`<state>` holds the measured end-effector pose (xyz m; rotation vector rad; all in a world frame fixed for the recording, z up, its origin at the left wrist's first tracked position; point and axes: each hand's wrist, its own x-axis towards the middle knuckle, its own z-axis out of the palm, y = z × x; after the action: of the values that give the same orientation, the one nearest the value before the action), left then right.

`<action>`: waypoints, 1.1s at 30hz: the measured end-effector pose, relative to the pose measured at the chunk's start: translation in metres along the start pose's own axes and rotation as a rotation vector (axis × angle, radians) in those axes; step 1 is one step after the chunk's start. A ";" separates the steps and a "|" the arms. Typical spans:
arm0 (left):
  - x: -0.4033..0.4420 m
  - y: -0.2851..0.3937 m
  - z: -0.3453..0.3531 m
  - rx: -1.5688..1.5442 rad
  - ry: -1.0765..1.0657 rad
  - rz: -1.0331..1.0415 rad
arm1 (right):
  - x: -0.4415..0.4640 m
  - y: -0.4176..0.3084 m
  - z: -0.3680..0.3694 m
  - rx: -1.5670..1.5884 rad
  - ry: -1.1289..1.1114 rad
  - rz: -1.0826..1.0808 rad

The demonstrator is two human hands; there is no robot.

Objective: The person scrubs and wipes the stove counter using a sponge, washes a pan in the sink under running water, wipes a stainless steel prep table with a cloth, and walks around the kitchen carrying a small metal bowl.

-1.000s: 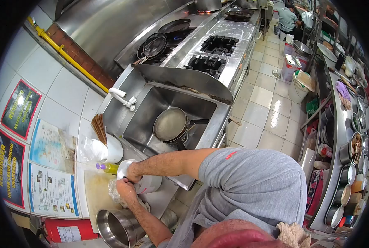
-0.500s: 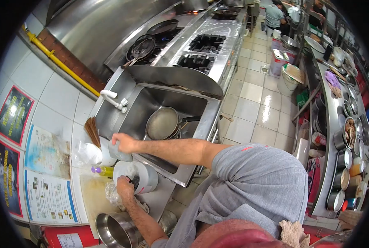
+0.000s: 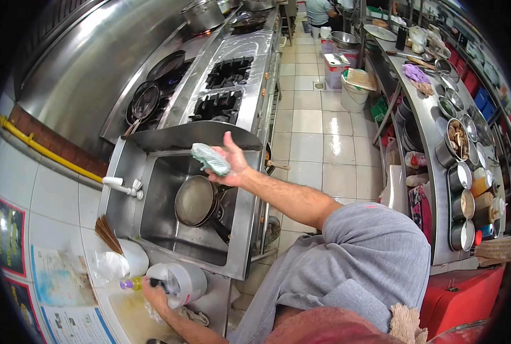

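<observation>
My right hand (image 3: 232,164) is raised over the sink (image 3: 144,198), holding a pale, green-edged sponge (image 3: 211,159) across its fingers, thumb apart. Below it, a round pan (image 3: 195,200) with a dark handle sits in the basin on top of other cookware. At the lower left, my left hand (image 3: 154,292) grips a small dark object (image 3: 161,284) at the mouth of a white bucket (image 3: 193,282); its exact shape is unclear. A yellow-green bottle with a purple cap (image 3: 132,284) stands beside that hand.
A white faucet (image 3: 122,186) reaches over the sink's left side. Behind the splash guard are stove burners (image 3: 215,108) and pans. A brush of bristles (image 3: 107,235) stands in a white container (image 3: 134,258). Pots line the right-hand counter (image 3: 419,155). A person (image 3: 320,12) is far back.
My right hand has gone from the bucket, past the white container, to above the sink, now with the sponge showing. My left hand stays at the bucket. The view has turned rightward.
</observation>
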<state>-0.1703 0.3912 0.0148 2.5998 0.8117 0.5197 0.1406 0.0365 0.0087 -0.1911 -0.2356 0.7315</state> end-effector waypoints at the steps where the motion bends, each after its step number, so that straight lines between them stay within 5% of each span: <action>1: -0.006 -0.003 0.001 -0.145 0.228 0.017 | -0.013 -0.014 0.000 -0.030 0.064 -0.021; 5: -0.008 0.011 -0.007 -0.177 0.437 -0.016 | -0.039 -0.062 -0.040 0.096 0.106 -0.089; 7: -0.004 0.050 -0.006 -0.470 0.522 -0.101 | -0.058 -0.081 -0.056 0.047 0.009 -0.010; 9: 0.003 0.113 0.010 -0.738 0.538 -0.163 | -0.068 -0.089 -0.080 0.042 0.224 0.031; 15: 0.039 0.320 0.127 -1.078 0.067 -0.048 | -0.084 -0.168 -0.104 0.209 0.105 -0.038; 21: 0.015 0.536 0.273 -1.411 -0.602 0.024 | -0.099 -0.255 -0.114 -0.008 0.298 -0.088; 23: 0.012 0.577 0.316 -1.467 -0.690 0.095 | -0.112 -0.284 -0.109 -0.308 0.433 -0.071; 33: 0.046 0.654 0.386 -1.616 -0.835 0.004 | -0.151 -0.397 -0.190 -0.190 0.433 -0.163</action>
<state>0.3394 -0.1729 -0.0182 1.0587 -0.0423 -0.0391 0.3374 -0.3720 -0.0940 -0.4979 0.0933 0.4897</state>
